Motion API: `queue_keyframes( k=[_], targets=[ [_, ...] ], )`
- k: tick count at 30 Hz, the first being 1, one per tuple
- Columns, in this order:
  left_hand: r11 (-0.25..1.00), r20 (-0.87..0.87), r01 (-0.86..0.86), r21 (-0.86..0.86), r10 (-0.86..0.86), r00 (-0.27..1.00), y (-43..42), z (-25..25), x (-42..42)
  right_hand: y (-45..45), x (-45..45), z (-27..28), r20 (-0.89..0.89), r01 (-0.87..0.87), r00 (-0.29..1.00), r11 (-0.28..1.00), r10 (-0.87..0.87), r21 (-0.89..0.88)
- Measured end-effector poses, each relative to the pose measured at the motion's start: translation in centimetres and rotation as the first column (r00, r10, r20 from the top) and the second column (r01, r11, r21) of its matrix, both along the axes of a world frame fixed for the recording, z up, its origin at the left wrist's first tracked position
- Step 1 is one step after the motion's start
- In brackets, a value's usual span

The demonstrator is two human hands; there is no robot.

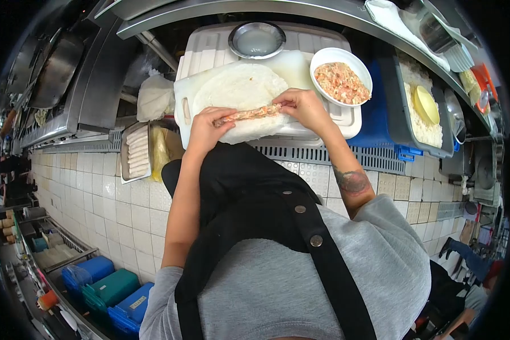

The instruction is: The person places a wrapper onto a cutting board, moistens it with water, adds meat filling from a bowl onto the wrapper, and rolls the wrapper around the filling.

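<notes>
A long strip of chopped orange-and-white filling (250, 114) lies across the near part of round, thin white wrapper sheets (238, 85). These rest on a white cutting board (182, 93). My left hand (206, 127) is closed at the strip's left end, fingers over it and thumb on the near side. At the right end my right hand (301, 106) pinches the strip between thumb and fingers. To the right stands a white bowl (319, 93) of the same filling (343, 82). A metal bowl (257, 41) with cloudy liquid is behind the sheets.
The board sits on a pale plastic lid (204, 45). A metal tray (147, 173) of white rolls is low on the left. A grey bin (392, 85) holds white grains and a yellow scoop (425, 105). A steel shelf (266, 7) crosses the far side. Another person (473, 294) is at lower right.
</notes>
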State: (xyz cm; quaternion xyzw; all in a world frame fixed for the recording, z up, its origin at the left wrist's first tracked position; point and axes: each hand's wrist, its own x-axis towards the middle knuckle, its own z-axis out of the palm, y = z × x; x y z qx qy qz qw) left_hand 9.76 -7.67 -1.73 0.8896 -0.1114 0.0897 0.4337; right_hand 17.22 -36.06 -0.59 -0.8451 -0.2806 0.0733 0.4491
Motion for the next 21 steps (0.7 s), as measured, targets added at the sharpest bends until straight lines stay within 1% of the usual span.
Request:
queue_keyframes(
  k=[2, 5, 8, 11, 14, 15, 18, 21],
  targets=[
    [0.995, -0.069, -0.039, -0.093, 0.033, 0.997, 0.2, 0.2, -0.1, -0.1, 0.0, -0.5, 0.017, 0.008, 1.000, 0.997, -0.010, 0.076],
    [0.996, -0.068, -0.043, -0.082, 0.038, 0.997, 0.5, -0.4, -0.2, -0.2, -0.8, 0.5, -0.011, 0.164, 0.986, 0.985, -0.164, 0.052],
    [0.997, -0.080, -0.064, -0.039, 0.061, 0.995, 0.1, 0.1, -0.4, 0.5, -1.4, 1.2, 0.022, 0.180, 0.983, 0.984, -0.180, -0.005],
    [0.997, -0.037, -0.065, 0.039, 0.067, 0.997, -0.7, 0.7, -0.5, 1.6, -1.8, 0.8, 0.015, 0.149, 0.989, 0.989, -0.150, 0.019],
    [0.977, 0.126, -0.034, 0.212, 0.007, 0.992, -1.6, 1.0, -0.3, 1.9, -1.3, 1.0, 0.013, 0.147, 0.989, 0.989, -0.147, -0.011],
    [0.983, 0.135, -0.061, 0.176, 0.038, 0.990, -2.2, 1.0, -0.3, 1.8, -1.1, 1.2, 0.028, 0.126, 0.992, 0.992, -0.126, -0.015],
    [0.965, 0.168, -0.100, 0.244, 0.059, 0.984, -3.7, 0.7, 0.2, 1.9, -0.6, 1.7, 0.050, 0.062, 0.997, 0.998, -0.061, -0.019],
    [0.960, 0.124, -0.086, 0.266, 0.055, 0.991, -4.9, 1.1, 0.6, 2.2, -0.3, 1.5, 0.016, 0.017, 1.000, 1.000, -0.017, -0.003]
  ],
)
